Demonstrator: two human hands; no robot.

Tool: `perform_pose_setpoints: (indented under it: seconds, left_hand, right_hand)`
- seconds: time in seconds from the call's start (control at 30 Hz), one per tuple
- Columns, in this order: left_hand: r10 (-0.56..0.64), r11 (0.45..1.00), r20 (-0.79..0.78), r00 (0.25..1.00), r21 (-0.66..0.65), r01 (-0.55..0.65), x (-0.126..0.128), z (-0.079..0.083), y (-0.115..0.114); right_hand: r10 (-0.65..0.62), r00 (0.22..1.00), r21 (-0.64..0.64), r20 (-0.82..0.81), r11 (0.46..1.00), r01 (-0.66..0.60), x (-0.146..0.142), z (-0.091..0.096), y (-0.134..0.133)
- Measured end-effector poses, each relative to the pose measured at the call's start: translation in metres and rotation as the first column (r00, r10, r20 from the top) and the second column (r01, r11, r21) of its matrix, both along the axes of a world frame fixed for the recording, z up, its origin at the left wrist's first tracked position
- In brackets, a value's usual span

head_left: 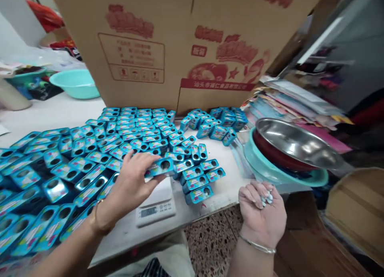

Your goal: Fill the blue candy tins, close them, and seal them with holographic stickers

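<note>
My left hand (133,181) is closed on a small blue tin (159,167), which has a dark round opening at one end. It holds the tin just above a white digital scale (156,214), whose plate is partly hidden by the hand. My right hand (262,215) is turned palm up past the table's front edge, with its fingers curled over several small white candies (267,199). Many matching blue tins (198,182) stand in packed rows to the left, behind and right of the scale, most with their round openings facing up.
A large cardboard carton (177,49) stands behind the tins. Right of them, a steel bowl (297,143) rests above a turquoise basin (261,165), beside stacked papers (303,103). Another turquoise basin (79,85) is at the back left. A brown carton (357,205) stands at the lower right.
</note>
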State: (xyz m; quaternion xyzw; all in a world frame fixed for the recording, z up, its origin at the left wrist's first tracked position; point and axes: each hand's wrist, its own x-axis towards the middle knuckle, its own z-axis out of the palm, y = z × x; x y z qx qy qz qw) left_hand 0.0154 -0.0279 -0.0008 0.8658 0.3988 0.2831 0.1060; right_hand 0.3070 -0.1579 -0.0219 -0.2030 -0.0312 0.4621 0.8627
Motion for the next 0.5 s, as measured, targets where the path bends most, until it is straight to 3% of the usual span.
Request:
perform_pose_setpoints:
  seconds: [0.1, 0.2, 0.27, 0.37, 0.5]
  left_hand:
    - [-0.107, 0.993, 0.111, 0.988, 0.053, 0.102, 0.051, 0.04, 0.008]
    - [-0.262, 0.965, 0.097, 0.96, 0.051, 0.258, 0.124, 0.053, 0.026]
    - [-0.286, 0.957, 0.031, 0.958, 0.064, 0.284, 0.175, 0.046, 0.041]
    - [-0.261, 0.957, -0.12, 0.958, 0.096, 0.273, 0.235, 0.021, 0.065]
    - [-0.208, 0.974, -0.322, 0.924, 0.021, 0.226, 0.27, -0.018, 0.086]
  right_hand:
    - [-0.083, 0.997, 0.001, 0.003, 0.997, 0.083, 0.016, 0.0, -0.018]
    - [-0.116, 0.993, 0.008, 0.005, 0.993, 0.116, 0.025, 0.001, -0.032]
    - [-0.126, 0.992, 0.013, -0.014, 0.992, 0.126, 0.03, 0.001, -0.039]
    - [-0.155, 0.985, -0.009, -0.074, 0.988, 0.154, 0.038, -0.002, -0.046]
    - [-0.189, 0.972, -0.083, -0.136, 0.98, 0.179, 0.057, -0.019, -0.05]
